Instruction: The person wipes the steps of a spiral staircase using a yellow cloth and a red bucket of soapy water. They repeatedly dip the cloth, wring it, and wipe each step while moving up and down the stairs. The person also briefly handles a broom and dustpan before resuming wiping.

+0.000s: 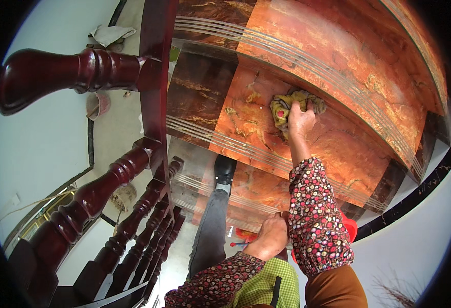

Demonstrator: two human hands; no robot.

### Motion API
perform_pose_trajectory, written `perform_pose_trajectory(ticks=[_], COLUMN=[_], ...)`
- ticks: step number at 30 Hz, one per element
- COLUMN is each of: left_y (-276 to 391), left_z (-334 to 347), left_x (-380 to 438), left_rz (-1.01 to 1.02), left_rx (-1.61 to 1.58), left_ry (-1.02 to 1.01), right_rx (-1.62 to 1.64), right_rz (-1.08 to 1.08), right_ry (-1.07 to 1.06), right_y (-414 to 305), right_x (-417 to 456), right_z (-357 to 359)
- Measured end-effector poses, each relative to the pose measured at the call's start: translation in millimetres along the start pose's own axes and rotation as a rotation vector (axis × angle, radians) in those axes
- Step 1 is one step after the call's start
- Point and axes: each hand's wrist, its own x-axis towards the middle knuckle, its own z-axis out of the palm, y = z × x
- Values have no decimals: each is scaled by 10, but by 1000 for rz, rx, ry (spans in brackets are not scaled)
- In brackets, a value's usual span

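My right hand [301, 120] presses a bunched yellow and grey cloth [281, 109] onto the tread of an orange marbled stair [248, 115]. The cloth lies near the foot of the riser, and the fingers are bent into it. Lower down, my left hand [269, 235] is held with curled fingers in front of the green checked apron [265, 285]. Whether anything sits inside those fingers is hidden. A thin blue and red stick [240, 244] shows beside the left wrist. Floral oversleeves [317, 215] cover both forearms.
Dark red turned wooden balusters [94, 200] and their rail [154, 77] line the left side. Beyond them, a bucket [124, 196] and a pinkish pail [99, 104] stand on the floor below. A red plastic object [348, 227] is partly hidden by the right forearm. A black-shod foot [224, 169] stands on a lower step.
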Motion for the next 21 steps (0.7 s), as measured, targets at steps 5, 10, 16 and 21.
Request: perform_pose_trajectory(ticks=[5,10,16,21], left_y=[138,48,-32,-71], left_z=[-272,-261,-766,-1012], left_x=[8,9,-35,-63], left_rz=[79,46,103,48], left_rx=[297,7,-242,-385], left_ry=[-39,73,324,217], right_rx=[1323,1748,1940,1920], right_rz=[719,855,1000,1054], right_ry=[-452,-496,-629,-822], right_y=[-150,-665,-1391,-1921], right_x=[98,-133,-704,-1102], right_z=[-108,-7,661,1315])
